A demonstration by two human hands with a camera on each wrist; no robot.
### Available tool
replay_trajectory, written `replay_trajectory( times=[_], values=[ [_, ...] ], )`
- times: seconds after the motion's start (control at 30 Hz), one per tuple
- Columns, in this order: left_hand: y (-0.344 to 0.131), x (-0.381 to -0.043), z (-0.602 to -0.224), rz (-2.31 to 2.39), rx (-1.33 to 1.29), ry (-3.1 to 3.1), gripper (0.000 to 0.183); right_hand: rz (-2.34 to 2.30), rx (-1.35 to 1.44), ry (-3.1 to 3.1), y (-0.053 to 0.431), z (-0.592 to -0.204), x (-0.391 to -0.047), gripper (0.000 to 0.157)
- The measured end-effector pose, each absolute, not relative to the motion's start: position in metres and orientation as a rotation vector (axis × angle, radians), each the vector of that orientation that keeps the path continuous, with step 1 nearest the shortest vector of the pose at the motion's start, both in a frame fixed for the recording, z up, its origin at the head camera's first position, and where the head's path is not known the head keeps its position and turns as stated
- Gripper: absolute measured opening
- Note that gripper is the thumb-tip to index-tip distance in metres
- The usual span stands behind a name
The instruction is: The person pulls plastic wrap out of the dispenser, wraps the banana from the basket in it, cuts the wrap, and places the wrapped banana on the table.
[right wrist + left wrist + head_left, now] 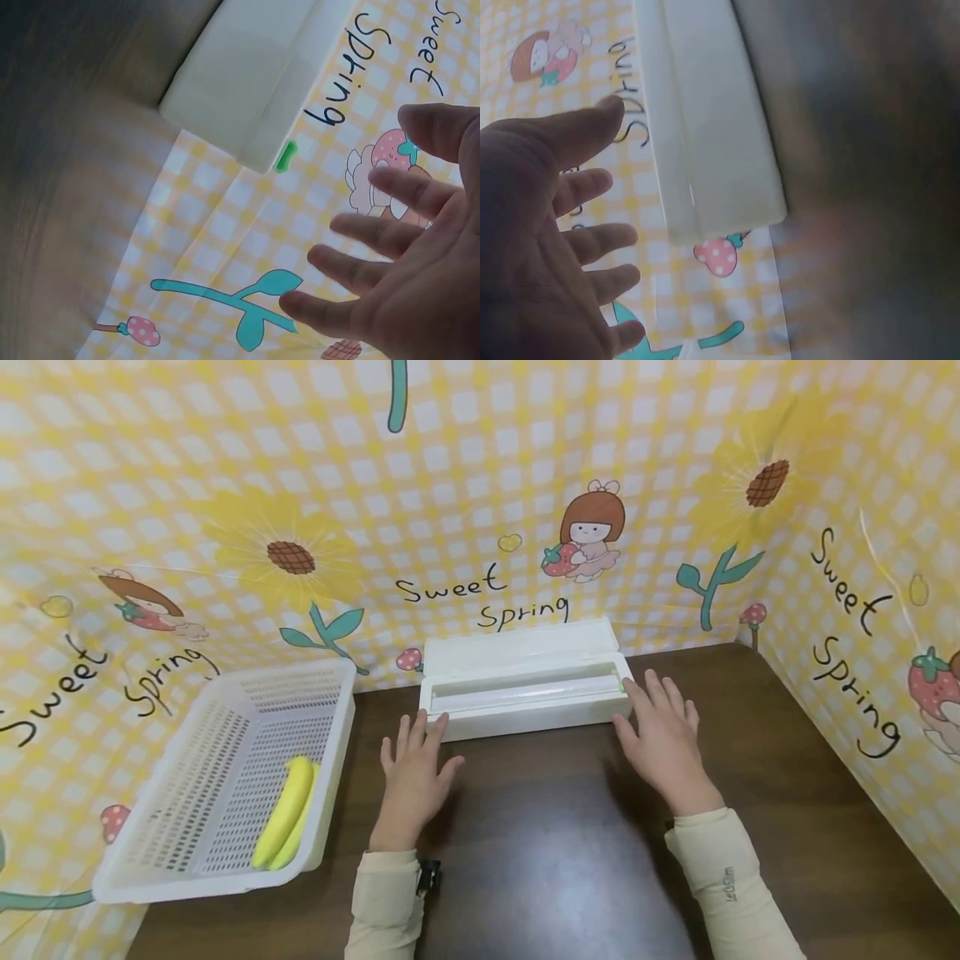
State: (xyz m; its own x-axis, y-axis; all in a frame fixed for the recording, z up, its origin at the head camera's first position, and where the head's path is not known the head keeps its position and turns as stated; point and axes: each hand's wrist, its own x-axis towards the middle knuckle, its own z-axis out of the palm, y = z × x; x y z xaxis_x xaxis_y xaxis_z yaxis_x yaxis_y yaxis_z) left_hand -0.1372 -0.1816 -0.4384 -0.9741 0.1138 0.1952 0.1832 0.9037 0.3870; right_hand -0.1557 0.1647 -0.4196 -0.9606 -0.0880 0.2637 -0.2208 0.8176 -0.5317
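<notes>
A long white cling film box [536, 721] lies on the table near the back wall, its lid [521, 647] raised behind it. Inside rests a pale roll of film [528, 692]. My left hand [415, 771] is at the box's left end, fingers spread, fingertips right at the front left corner. At the opposite end is my right hand [663, 741], also with spread fingers, its fingertips by the right edge. A small green piece [286, 156] sticks out at that end in the right wrist view. Neither hand grips anything.
To the left stands a white plastic basket [343, 727] with slotted walls, holding yellow bananas [285, 818]. A yellow checked cloth [465, 485] with printed flowers and words covers the walls behind and beside the dark wooden table [540, 827].
</notes>
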Motion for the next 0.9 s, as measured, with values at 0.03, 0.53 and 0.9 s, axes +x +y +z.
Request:
replay_trajectory(
  times=[0.03, 0.53, 0.9],
  values=[
    [-0.184, -0.139, -0.438, -0.624, -0.231, -2.89, 0.065, 0.851, 0.249, -2.772, 0.165, -0.42, -0.156, 0.053],
    [-0.199, -0.21, -0.413, -0.537, -0.47, -2.84, 0.029, 0.624, 0.514, -2.818, 0.17, -0.416, -0.207, 0.036],
    [-0.196, -0.238, -0.413, -0.466, -0.562, -2.985, 0.019, 0.483, 0.695, -2.904, 0.163, -0.42, -0.227, 0.021]
  ],
)
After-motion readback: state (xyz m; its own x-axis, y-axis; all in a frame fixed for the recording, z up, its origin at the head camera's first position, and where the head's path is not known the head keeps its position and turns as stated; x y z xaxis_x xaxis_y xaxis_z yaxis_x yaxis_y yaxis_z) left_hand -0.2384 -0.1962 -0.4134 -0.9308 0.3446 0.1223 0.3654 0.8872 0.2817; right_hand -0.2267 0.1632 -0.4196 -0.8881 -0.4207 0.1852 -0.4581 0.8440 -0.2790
